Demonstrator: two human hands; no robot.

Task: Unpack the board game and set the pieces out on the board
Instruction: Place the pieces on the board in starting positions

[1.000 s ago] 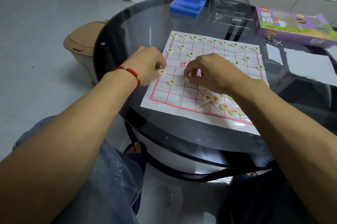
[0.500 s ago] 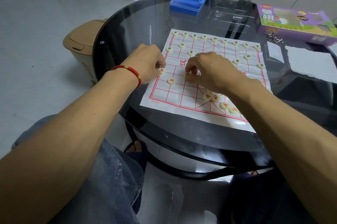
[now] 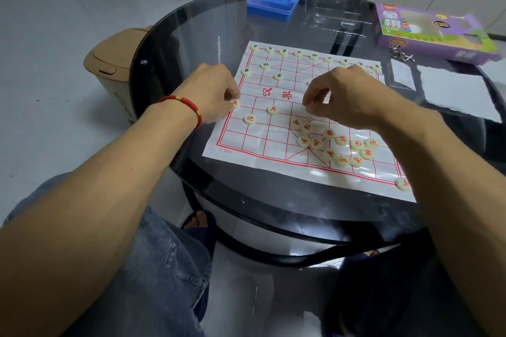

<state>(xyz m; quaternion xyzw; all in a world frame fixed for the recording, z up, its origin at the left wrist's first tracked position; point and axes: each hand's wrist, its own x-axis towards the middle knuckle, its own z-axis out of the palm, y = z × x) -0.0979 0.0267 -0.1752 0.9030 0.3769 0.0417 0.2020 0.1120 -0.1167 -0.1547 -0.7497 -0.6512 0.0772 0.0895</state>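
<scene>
round dark glass table (image 3: 191, 35), tiled floor (image 3: 54, 35)

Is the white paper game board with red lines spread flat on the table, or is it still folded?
Spread flat. The white paper game board with red lines lies fully open on the round dark glass table, with its whole grid showing.

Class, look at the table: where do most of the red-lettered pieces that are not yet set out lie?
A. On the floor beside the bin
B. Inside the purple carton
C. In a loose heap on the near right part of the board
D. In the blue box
C: the red-lettered pieces lie bunched off the grid crossings on the near right of the board, below the right hand.
</scene>
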